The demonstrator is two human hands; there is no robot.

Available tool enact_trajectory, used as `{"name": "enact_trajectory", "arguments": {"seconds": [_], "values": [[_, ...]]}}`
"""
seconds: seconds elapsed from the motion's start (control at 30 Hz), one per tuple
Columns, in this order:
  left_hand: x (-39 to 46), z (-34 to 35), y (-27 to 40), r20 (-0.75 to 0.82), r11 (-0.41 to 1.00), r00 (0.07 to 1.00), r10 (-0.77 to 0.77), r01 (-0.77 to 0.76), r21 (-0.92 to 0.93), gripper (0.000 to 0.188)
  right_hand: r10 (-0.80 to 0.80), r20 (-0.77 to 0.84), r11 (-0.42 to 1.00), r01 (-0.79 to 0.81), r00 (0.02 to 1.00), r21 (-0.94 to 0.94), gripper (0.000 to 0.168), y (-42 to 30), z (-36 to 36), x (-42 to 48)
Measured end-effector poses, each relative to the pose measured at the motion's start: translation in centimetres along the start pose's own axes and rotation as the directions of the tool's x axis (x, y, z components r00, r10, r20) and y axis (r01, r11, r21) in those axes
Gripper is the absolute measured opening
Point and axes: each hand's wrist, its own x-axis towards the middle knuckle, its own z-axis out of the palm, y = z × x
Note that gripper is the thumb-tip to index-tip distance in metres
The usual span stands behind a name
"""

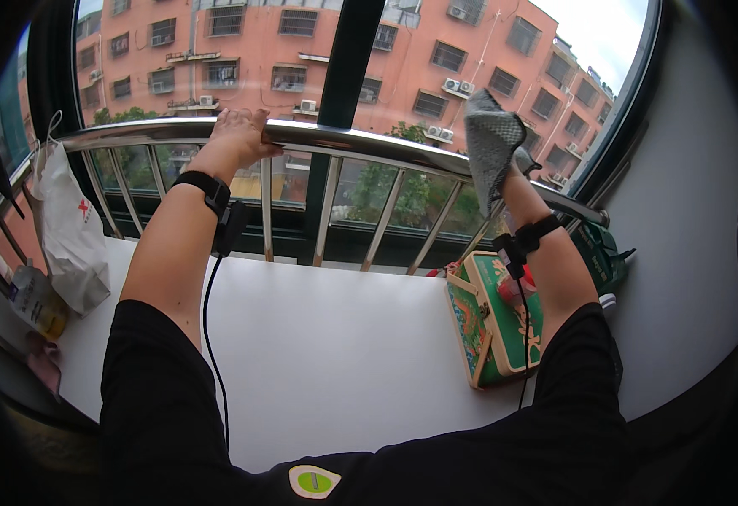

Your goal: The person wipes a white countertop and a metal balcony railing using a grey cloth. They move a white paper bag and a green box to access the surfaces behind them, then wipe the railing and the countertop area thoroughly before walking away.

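My left hand (pixel 242 133) is on the polished steel handrail (pixel 369 140) in front of the window, fingers over the top and thumb on the near side. A grey checked cleaning cloth (pixel 494 142) with a dark edge is in my right hand (pixel 516 179), raised at the right part of the same rail. The cloth covers most of that hand, so its fingers are hidden. Part of the cloth hangs down in front of the rail. Both wrists wear black straps with small devices and cables.
Below the rail lies a white tabletop (pixel 325 341). A green decorated box (pixel 502 322) with a red-lidded container (pixel 513 290) stands at right, near a dark green bag (pixel 600 253). On the left are a white bag (pixel 72 221) and a plastic bottle (pixel 39 303). Vertical bars (pixel 266 209) support the rail.
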Motion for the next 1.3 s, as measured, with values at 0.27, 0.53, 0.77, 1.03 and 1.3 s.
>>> {"name": "enact_trajectory", "arguments": {"seconds": [0.27, 0.53, 0.77, 1.03, 1.3], "values": [[-0.2, 2.5, -0.9, -0.125, 0.999, 0.992, 0.029, -0.027, 0.018, 0.084, -0.147, 0.142, 0.989, 0.144, 0.979, 0.026, 0.019, -21.6, 11.5, 10.0], [-0.1, 2.7, -2.0, -0.260, 0.997, 0.964, 0.051, -0.065, -0.047, 0.095, -0.405, -0.030, 0.913, 0.406, 0.914, 0.034, 0.046, -21.9, 10.1, 9.6], [0.0, 1.9, -1.4, -0.190, 0.992, 0.980, 0.051, -0.072, -0.106, 0.095, -0.148, 0.179, 0.989, 0.149, 0.973, 0.005, 0.051, -7.9, 4.6, 2.9], [0.7, 3.5, -2.5, -0.262, 0.981, 0.952, 0.156, -0.181, -0.074, 0.089, 0.126, 0.318, 0.991, -0.131, 0.940, -0.007, 0.034, 8.5, 1.0, -4.0], [1.1, 4.1, -3.0, -0.214, 0.972, 0.971, 0.104, -0.145, -0.184, 0.089, 0.471, 0.197, 0.867, -0.411, 0.860, -0.281, 0.062, 24.1, -2.1, -11.3]]}}
